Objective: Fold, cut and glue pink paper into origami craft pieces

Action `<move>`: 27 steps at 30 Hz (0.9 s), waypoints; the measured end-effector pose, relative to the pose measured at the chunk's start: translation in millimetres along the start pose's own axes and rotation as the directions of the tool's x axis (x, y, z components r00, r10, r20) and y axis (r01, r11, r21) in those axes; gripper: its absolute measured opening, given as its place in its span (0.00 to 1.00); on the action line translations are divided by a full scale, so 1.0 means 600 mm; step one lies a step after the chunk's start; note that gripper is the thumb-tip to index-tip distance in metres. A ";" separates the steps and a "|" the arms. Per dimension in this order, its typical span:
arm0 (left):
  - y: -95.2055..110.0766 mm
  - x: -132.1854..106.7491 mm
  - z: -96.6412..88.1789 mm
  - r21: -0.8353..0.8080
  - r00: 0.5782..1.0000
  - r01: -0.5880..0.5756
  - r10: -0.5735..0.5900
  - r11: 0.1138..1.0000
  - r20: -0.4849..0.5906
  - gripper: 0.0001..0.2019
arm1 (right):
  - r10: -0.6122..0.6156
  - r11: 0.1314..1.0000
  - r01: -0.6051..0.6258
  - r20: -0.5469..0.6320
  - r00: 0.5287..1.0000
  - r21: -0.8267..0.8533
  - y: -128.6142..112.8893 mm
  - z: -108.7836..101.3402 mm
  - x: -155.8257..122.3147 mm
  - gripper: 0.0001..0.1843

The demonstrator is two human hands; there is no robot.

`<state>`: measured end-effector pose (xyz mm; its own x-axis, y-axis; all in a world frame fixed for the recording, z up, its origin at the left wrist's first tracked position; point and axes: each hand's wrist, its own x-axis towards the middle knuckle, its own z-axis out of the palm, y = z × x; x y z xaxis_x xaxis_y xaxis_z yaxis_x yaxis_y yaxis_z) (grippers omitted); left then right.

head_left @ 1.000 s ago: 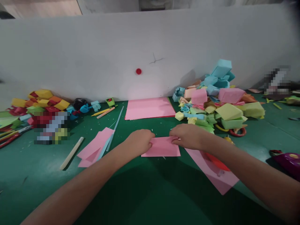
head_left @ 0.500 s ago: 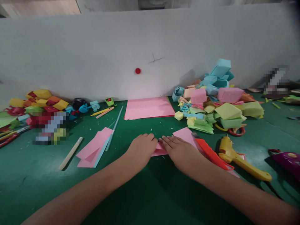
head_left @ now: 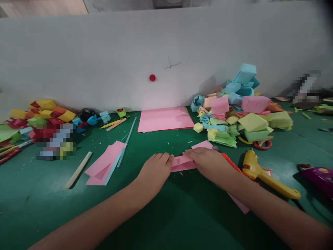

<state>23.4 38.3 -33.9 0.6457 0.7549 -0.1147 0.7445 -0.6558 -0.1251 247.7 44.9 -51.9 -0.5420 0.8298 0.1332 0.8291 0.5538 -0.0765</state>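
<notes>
Pink strip [head_left: 182, 160]: long axis L–R, betw. your L hand [head_left: 156, 172] & R hand [head_left: 205, 159], each touching an end. Fingers close together; thumbs hidden, can't tell if pinching.

i see open table [head_left: 153, 141] between the pink sheets [head_left: 166, 119] and the left hand [head_left: 157, 170], where another hand could pass; a paper heap [head_left: 253, 123] and glue gun [head_left: 262, 176] crowd the right, a stick [head_left: 79, 170] the left.

The left hand [head_left: 157, 171] and the right hand [head_left: 206, 162] hold opposite ends of a folded pink paper [head_left: 182, 164] on the green worktop [head_left: 166, 218]. Larger pink sheets [head_left: 165, 119] lie beyond, and a yellow glue gun [head_left: 270, 181] lies off to the right.
</notes>
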 end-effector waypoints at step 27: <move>-0.015 0.004 0.021 -0.001 0.985 -0.065 0.064 0.998 -0.162 0.19 | -0.197 0.974 0.191 -0.035 0.980 -0.125 -0.033 -0.005 -0.017 0.29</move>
<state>15.9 46.0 -45.3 0.7110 0.7021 0.0382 0.7011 -0.7036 -0.1162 237.2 25.2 -48.9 -0.6896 0.7015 0.1801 0.7207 0.6892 0.0749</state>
